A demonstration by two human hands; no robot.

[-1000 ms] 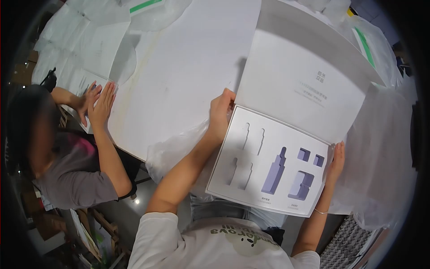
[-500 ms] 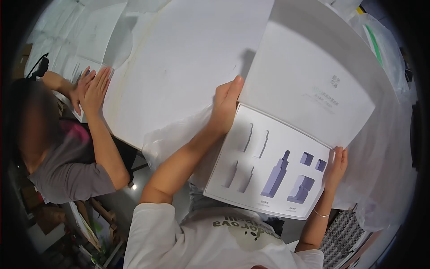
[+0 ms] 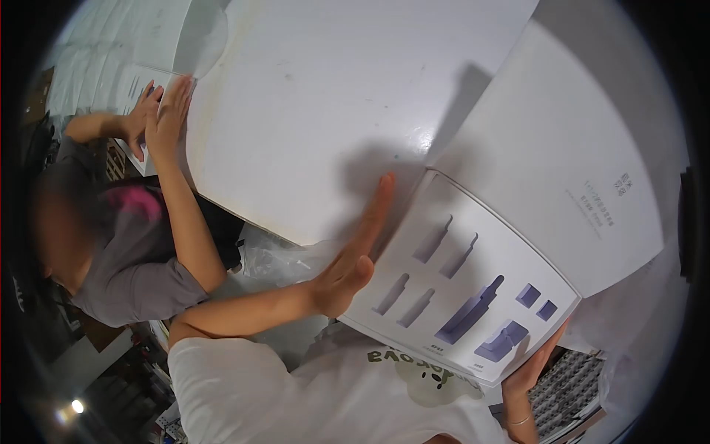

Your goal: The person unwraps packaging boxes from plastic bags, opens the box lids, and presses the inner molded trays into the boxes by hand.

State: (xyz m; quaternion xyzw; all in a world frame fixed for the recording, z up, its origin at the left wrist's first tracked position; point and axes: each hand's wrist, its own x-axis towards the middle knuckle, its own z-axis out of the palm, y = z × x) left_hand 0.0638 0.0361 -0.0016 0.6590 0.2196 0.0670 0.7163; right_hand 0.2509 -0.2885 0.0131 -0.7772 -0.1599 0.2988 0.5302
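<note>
A white gift box [image 3: 392, 325] lies open in front of me, its lid [image 3: 547, 148] folded back onto the table. The tray inside has purple-lined cutouts of several shapes, with nothing in them. My left hand [image 3: 351, 263] is beside the box's left edge, fingers stretched out and thumb raised; whether it touches the edge I cannot tell. My right hand [image 3: 529, 370] lies along the box's right side near the front corner, its fingers extended against the side and partly hidden by the box.
A white table [image 3: 296, 111] spreads beyond the box. At the left, another person [image 3: 133, 244] has both hands on a similar white box [image 3: 137, 89]. Clear plastic sheeting [image 3: 277, 255] hangs by the table edge. A patterned grey surface [image 3: 569, 388] shows at lower right.
My left hand has let go of the lid's corner and moved down and left, with fingers straightened. The box and lid have shifted right and down in view; my right hand has slid lower along the side.
</note>
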